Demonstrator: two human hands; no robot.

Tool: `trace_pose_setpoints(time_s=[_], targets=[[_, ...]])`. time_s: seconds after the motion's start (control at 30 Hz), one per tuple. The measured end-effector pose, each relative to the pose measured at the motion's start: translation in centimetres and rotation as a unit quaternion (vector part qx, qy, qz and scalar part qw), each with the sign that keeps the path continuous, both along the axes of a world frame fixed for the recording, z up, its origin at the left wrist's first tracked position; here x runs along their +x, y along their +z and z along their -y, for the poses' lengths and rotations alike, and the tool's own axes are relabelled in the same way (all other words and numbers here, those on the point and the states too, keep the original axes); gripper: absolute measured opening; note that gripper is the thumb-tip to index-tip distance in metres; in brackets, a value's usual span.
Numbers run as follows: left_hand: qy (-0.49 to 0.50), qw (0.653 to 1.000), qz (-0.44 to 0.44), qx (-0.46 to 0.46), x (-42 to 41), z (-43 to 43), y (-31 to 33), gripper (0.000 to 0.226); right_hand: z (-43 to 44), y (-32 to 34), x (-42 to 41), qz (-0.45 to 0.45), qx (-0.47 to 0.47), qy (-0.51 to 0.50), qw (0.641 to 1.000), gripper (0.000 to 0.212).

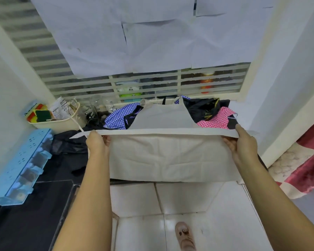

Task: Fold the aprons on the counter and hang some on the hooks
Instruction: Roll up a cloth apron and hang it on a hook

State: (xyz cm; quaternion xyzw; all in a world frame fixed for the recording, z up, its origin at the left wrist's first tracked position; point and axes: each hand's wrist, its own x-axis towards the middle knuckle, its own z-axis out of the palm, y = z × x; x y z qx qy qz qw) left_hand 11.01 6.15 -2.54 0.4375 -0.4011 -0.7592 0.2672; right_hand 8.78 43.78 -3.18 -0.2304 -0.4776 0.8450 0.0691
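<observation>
A beige apron [169, 156] lies spread over the front of the dark counter [49, 178], its bib pointing away from me and its lower part hanging over the counter edge. My left hand [97, 144] grips its left edge at the waist band. My right hand [243, 144] grips the right edge at the same height, so the band is stretched straight between them. Behind it lie a blue checked apron [120, 116], a black apron [203, 107] and a pink checked apron [217, 118] in a heap.
A cream basket [62, 122] with sponges and packets stands at the back left, with glass jars [96, 105] beside it. A blue rack [24, 165] hangs on the left wall. A black cloth [69, 144] lies left of my hand. White floor tiles and my foot [185, 236] are below.
</observation>
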Motion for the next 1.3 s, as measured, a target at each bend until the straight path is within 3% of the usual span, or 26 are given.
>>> trace_pose_setpoints(time_s=[0.27,0.47,0.63,0.73,0.8,0.87,1.0,1.13,1.23,1.3], targets=[[-0.03,0.999,0.01,0.044,-11.7,0.7,0.1,0.024,0.6,0.3,-12.3,0.029,0.004,0.083,0.996,0.038],[-0.031,0.995,0.065,0.069,-18.0,2.8,-2.1,0.026,0.8,-0.8,-20.4,0.083,0.024,0.129,0.988,0.03],[-0.114,0.977,0.167,-0.065,-21.9,3.3,-3.6,0.036,1.3,-3.1,-25.5,0.138,0.073,0.164,0.974,0.034],[-0.16,0.922,0.295,-0.194,-23.7,3.0,-4.8,0.037,1.6,-4.9,-27.5,0.176,0.108,0.173,0.963,0.037],[-0.166,0.905,0.332,-0.208,-24.7,3.0,-5.4,0.038,1.6,-6.1,-28.4,0.195,0.125,0.167,0.958,0.04],[-0.171,0.906,0.322,-0.214,-25.2,2.4,-5.8,0.041,1.6,-7.2,-28.9,0.209,0.126,0.159,0.957,0.039],[-0.159,0.944,0.214,-0.194,-25.0,1.6,-6.6,0.049,1.7,-8.8,-29.6,0.218,0.131,0.143,0.957,0.035],[-0.192,0.922,0.178,-0.286,-23.3,0.6,-7.4,0.047,3.1,-9.4,-27.8,0.15,0.21,0.138,0.956,0.017],[-0.18,0.916,0.154,-0.324,-20.6,-0.2,-8.2,0.022,5.4,-9.3,-23.9,0.081,0.235,0.217,0.944,0.015],[-0.199,0.906,0.167,-0.333,-17.8,-0.5,-9.0,0.019,6.7,-9.5,-20.9,0.053,0.269,0.308,0.911,0.017]])
